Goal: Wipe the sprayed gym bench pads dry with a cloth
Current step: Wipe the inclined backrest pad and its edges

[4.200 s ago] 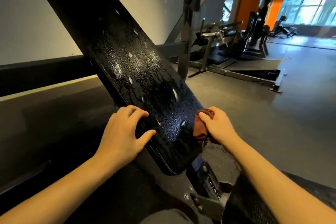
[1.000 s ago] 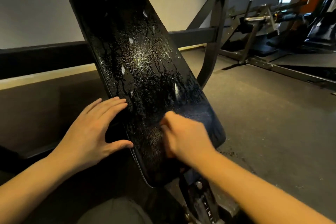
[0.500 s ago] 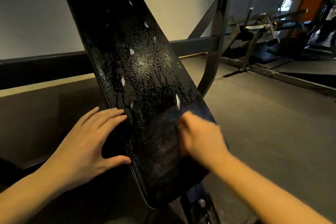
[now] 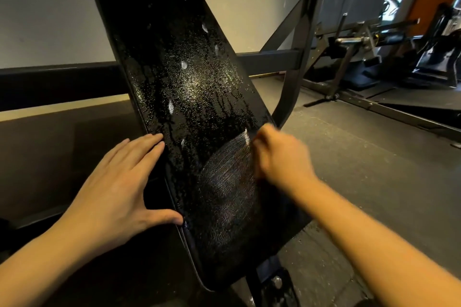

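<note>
The black inclined bench back pad (image 4: 189, 82) runs from top left to bottom centre, beaded with spray droplets and white foam flecks. A streaky wiped patch (image 4: 229, 182) shows on its lower part. My left hand (image 4: 117, 182) lies flat against the pad's left edge, fingers straight, thumb at the seam. My right hand (image 4: 282, 157), motion-blurred, sits at the pad's right edge just beside the wiped patch, fingers curled. The brown cloth it held earlier is hidden beneath it.
The bench's metal frame and bolt (image 4: 272, 284) sit under the pad's lower end. A dark rack upright (image 4: 299, 57) rises behind the pad. More gym machines (image 4: 374, 57) stand at the right rear on the grey rubber floor (image 4: 374, 169). A dark wall rail (image 4: 57, 82) runs left.
My right hand has swept from the middle of the lower pad across to its right edge, leaving a streaked wiped area. My left hand has stayed on the left edge.
</note>
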The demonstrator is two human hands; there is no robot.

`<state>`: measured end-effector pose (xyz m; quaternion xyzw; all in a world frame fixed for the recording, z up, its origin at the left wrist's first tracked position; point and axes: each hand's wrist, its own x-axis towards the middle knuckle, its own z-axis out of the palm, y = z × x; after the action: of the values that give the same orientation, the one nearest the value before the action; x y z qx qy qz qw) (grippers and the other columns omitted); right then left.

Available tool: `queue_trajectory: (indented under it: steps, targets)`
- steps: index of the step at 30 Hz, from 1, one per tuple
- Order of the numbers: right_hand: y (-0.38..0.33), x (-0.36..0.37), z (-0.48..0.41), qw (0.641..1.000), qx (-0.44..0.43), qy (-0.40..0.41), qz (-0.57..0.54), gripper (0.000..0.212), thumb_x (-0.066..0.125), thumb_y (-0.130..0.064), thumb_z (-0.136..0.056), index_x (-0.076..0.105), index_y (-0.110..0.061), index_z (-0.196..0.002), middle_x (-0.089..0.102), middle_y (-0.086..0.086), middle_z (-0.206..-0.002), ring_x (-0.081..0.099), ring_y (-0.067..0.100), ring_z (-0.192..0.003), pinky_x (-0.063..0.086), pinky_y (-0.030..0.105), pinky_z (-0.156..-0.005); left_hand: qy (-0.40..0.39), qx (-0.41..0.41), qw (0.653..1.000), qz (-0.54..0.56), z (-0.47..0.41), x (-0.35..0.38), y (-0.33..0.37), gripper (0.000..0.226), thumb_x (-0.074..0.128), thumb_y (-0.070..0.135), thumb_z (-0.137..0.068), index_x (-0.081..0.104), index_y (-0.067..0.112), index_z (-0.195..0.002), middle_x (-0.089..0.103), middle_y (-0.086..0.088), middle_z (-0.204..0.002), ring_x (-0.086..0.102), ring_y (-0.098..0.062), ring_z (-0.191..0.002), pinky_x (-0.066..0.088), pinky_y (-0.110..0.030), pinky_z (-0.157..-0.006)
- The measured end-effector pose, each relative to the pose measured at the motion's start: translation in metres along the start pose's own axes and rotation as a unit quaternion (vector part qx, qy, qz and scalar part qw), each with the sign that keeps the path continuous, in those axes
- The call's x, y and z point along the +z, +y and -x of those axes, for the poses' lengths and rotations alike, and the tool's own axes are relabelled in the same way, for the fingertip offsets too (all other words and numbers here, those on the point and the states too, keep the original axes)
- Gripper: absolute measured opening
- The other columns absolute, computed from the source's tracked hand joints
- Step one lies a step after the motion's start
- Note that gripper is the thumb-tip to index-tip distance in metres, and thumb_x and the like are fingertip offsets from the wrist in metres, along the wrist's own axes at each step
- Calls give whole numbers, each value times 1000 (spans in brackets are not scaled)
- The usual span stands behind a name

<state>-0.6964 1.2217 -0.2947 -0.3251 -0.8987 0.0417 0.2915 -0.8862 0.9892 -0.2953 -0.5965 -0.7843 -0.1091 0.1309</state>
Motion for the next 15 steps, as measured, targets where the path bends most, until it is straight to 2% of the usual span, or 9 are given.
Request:
queue_trajectory:
  steps: [2,4,7,9,11,14,15]
  targets:
    - [18,-8,-32,995,91,40,11,19,51,-31,-101,55,-14,-109,69,15,-100,65,41,-93,48,41,-69,-2,2,1000,-9,-1,-1,2,134,38,104,-61,39,9,-155,34,-4,-163,27,-19,-150,11,-36,-123]
    - [-15,-3,-27,994,86,62,-33,15,53,-28,-100,55,-15,-107,70,14,-98,66,41,-91,52,43,-71,-11,3,1000,-16,-2,-4,2,134,38,104,-61,43,7,-152,38,-6,-160,28,-20,-148,12,-36,-122]
    - [-95,12,34,993,-77,-46,-80,19,46,-37,-97,54,-21,-103,69,8,-96,66,38,-89,53,45,-71,-22,2,999,-28,-4,-9,4,133,38,103,-60,48,5,-149,45,-10,-155,34,-24,-144,16,-38,-121]
    - [-102,11,57,983,-145,-84,-76,23,43,-42,-98,54,-23,-106,68,5,-99,66,36,-93,53,46,-73,-29,5,999,-34,-5,-11,5,132,38,103,-60,50,4,-147,47,-11,-154,35,-24,-142,16,-38,-120]
    - [-63,10,32,995,-93,-25,-22,16,49,-38,-100,53,-23,-105,69,4,-98,66,35,-92,50,41,-69,-32,3,999,-38,-3,-11,5,132,38,103,-61,49,5,-148,45,-9,-155,32,-22,-143,14,-36,-121]
    - [13,-2,-29,996,66,24,54,16,50,-32,-102,53,-18,-106,70,12,-98,66,39,-91,40,37,-64,-36,-3,999,-39,-2,-10,5,132,39,104,-60,48,7,-149,43,-8,-156,32,-22,-145,11,-33,-121]
    - [22,-5,-39,994,91,43,49,17,50,-31,-102,54,-15,-107,70,14,-100,65,40,-91,40,38,-65,-37,-5,999,-36,-2,-10,5,132,40,103,-60,48,6,-149,44,-8,-156,34,-23,-145,12,-34,-121]
